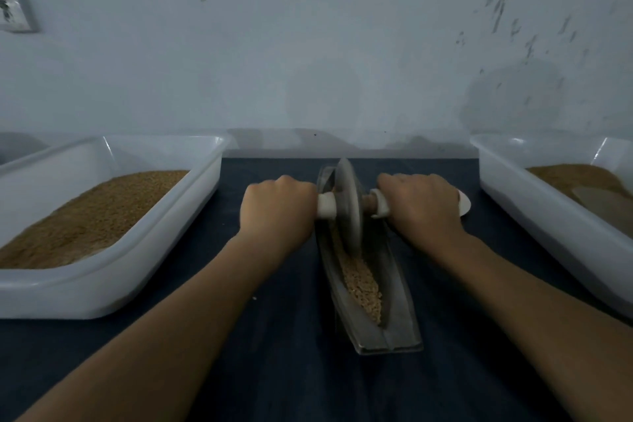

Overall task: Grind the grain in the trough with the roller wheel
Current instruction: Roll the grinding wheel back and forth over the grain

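Flanking roller wheel (347, 205): left hand (277, 209), right hand (419, 205).

It looked like a plain workroom set up for milling by hand, not a home kitchen. A bare pale wall (308, 44) with scuffed, flaking paint and a surface-mounted socket (15, 12) stood behind a counter (274, 353) covered in dark cloth. A white plastic left tray (137, 271) and right tray (513, 202), both holding brown grain, flanked a narrow metal trough (400, 329) with a roller wheel (347, 202) standing in it.
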